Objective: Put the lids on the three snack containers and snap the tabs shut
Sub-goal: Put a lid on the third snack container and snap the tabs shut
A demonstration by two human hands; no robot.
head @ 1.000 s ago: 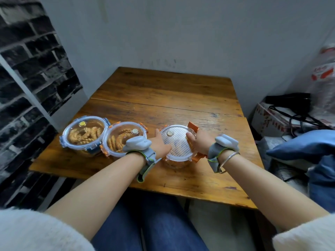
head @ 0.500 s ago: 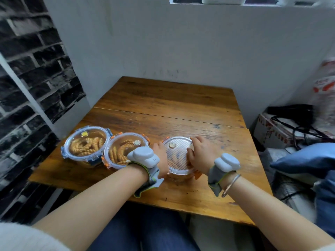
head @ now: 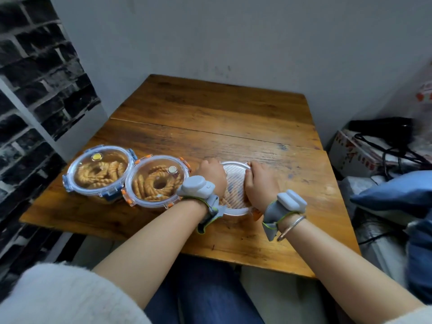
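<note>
1. Head view, task items: third container (head: 236, 204), near table edge, lid seated; left hand (head: 214, 175) and right hand (head: 258, 183) both pressed flat on the lid, fingers curled over its far rim.
2. Blue-tabbed container (head: 99, 174) and orange-tabbed container (head: 157, 181): lidded, touching each other.
3. Risk: uneven pressing may tilt the lid, leaving tabs unlatched.
4. Room: table (head: 210, 118) bare beyond; front edge close.

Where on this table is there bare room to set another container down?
The whole far half of the table, beyond the plank seam to the wall, is bare. So is the right strip between the right hand and the table's right edge. The near-left is crowded: blue-tabbed container, orange-tabbed container and the third container under both hands, left hand included.
</note>
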